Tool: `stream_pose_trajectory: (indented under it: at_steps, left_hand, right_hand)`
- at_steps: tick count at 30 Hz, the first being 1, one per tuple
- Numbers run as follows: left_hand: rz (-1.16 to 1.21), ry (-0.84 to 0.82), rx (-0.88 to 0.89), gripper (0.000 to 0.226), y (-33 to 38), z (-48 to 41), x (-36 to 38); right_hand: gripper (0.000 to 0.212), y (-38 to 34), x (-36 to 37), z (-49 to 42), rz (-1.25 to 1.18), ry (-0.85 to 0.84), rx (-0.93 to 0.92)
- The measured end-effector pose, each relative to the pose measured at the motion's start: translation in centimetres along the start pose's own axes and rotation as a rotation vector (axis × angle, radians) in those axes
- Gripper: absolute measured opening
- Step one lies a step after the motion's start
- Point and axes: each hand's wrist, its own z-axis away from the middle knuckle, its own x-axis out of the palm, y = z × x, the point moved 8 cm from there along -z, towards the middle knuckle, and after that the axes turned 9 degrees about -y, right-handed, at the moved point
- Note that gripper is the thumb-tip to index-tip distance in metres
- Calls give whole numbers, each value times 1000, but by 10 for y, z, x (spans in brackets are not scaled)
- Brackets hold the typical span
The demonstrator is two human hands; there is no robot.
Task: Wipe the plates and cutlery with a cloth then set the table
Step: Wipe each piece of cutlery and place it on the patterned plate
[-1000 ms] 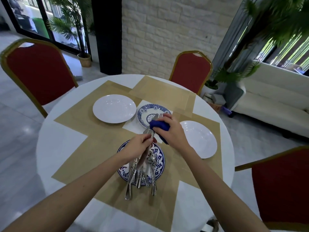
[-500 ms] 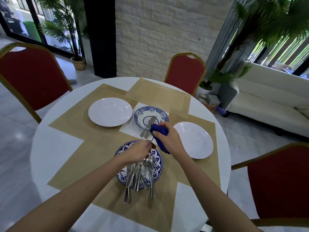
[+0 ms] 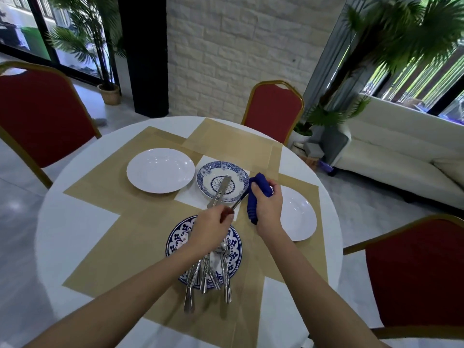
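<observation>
My left hand [image 3: 212, 228] grips the handle of a piece of cutlery [image 3: 238, 202] whose far end runs into the blue cloth [image 3: 253, 197] bunched in my right hand [image 3: 267, 205]. Below my left hand a blue patterned plate [image 3: 234, 249] holds several forks, spoons and knives [image 3: 208, 272]. A smaller blue patterned plate [image 3: 236, 172] at the middle of the table carries two pieces of cutlery [image 3: 219, 190]. One white plate [image 3: 160, 170] lies to the left and another white plate [image 3: 300, 214] lies to the right, partly behind my right hand.
The round white table [image 3: 75, 222] is covered with tan placemats [image 3: 100, 234]. Red chairs stand at the left [image 3: 42, 116], far side [image 3: 273, 111] and right [image 3: 414, 272]. A white sofa [image 3: 401, 167] and potted plants lie beyond.
My right hand has slid the blue cloth along the held cutlery, away from my left hand and to the right. More of the metal shaft shows between my hands.
</observation>
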Motion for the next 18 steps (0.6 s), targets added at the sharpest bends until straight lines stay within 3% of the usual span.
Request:
stream_pose_trajectory:
  at_steps: [2,4,9,11,13,18]
  left_hand:
    - [526,-165,-258,29,-10,-7,25]
    - [1040,-189,-443,32,-8,-13,42]
    - [1453,-46,-452,22,10,-46,37]
    - [1473,-9,-491,19,5,-61,37]
    - [1331,26,-521,13,-9,-78,36]
    - [503,-21,-485,32,-55,-120,12]
  right_hand:
    - [28,-9,-1,0,-3,4,-33]
    - [26,-15,-3,2,-20,1,-50]
    - [24,-12,-10,9,-8,-49,-57]
    - [21,-1,-13,11,-4,-79,8]
    - [19,13,-17,12,-74,-83,103]
    - [24,49,-35,14,-359,-47,423]
